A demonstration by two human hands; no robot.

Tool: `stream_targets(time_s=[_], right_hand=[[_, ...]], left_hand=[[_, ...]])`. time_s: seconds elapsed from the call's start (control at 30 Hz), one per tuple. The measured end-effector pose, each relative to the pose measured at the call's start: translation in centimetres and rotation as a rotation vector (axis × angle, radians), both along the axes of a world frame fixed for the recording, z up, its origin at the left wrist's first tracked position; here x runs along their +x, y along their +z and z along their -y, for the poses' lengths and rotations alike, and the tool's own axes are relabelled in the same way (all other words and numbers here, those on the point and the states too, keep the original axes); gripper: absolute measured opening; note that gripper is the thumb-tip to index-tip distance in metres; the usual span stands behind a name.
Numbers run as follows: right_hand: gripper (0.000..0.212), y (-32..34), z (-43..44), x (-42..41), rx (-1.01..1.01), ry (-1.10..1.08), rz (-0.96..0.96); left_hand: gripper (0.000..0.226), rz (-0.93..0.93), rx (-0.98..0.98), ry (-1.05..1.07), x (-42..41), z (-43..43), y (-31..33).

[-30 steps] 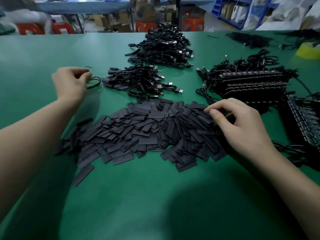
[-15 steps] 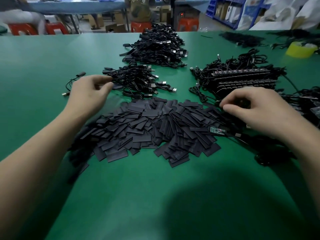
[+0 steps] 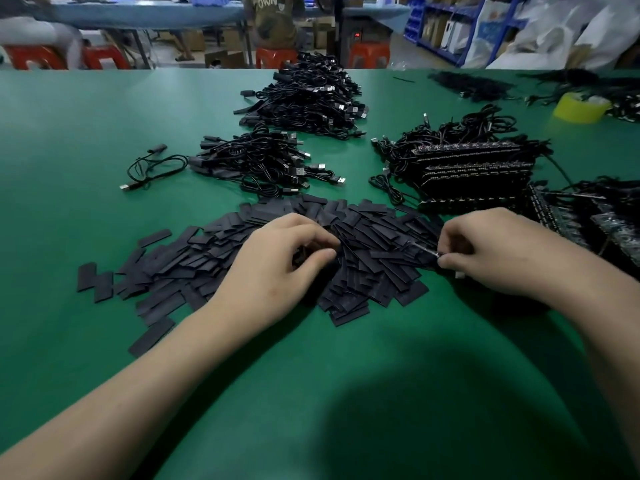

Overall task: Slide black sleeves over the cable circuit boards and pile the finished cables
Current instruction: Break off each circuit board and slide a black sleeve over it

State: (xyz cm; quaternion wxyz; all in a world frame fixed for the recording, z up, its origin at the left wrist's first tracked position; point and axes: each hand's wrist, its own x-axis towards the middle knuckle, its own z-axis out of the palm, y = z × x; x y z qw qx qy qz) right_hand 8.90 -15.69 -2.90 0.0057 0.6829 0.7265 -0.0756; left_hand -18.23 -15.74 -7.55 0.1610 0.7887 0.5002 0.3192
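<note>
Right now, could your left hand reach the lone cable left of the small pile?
Probably yes: only bare table lies between the left hand and the cable, though the hand is curled over the sleeves.

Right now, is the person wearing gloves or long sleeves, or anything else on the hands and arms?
No gloves. The left hand and the right hand are both bare, with no rings, and no watch or band shows on either wrist. The left forearm and the right forearm are bare too, all the way to the picture's edge, so no sleeve shows.
</note>
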Motion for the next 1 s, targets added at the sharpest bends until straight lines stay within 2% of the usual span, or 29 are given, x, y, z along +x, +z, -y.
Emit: stream_targets(time_s=[0.07,0.2,0.27,0.37,0.47,0.63,0.73,0.9,1.0], right_hand=[[0.016,1.2,0.2,0.2,0.01,0.048,-0.176],[0.018,2.6,1.3,-1.2,-0.197,0.181,-0.85],[0.01,1.5,1.6,-3.0,-0.246,0.22,-1.021],[0.01,-1.2,1.7,-5.7,-0.337,0.203,-1.165],[0.012,-3.1,1.3,-6.6,-0.267,0.18,-1.107],[0.02,-4.4,1.4,-7.2,-0.019,0.19,-1.067],[0.024,-4.6,1.4,-7.5,0.083,0.176,-0.976],[0.022,-4.8,1.9,-7.9,0.143,0.172,-0.915],[0.021,-5.0,2.1,-8.0,0.163,0.152,-0.828]], left_hand=[[0.014,-0.013,0.007,-0.006,-0.1,0.4,0.1],[0.022,-0.07,-0.007,0.044,0.2,1.9,-0.1],[0.033,-0.109,-0.017,0.101,0.9,2.6,-0.3],[0.04,-0.197,-0.017,0.187,1.9,2.1,-0.3],[0.039,-0.238,-0.043,0.209,2.3,1.5,0.0],[0.037,-0.158,-0.155,0.24,1.8,1.2,0.0],[0.041,-0.119,-0.176,0.225,1.6,1.2,0.1],[0.046,-0.232,-0.149,0.231,2.3,1.2,0.5],[0.043,-0.225,-0.169,0.223,2.7,0.9,0.6]])
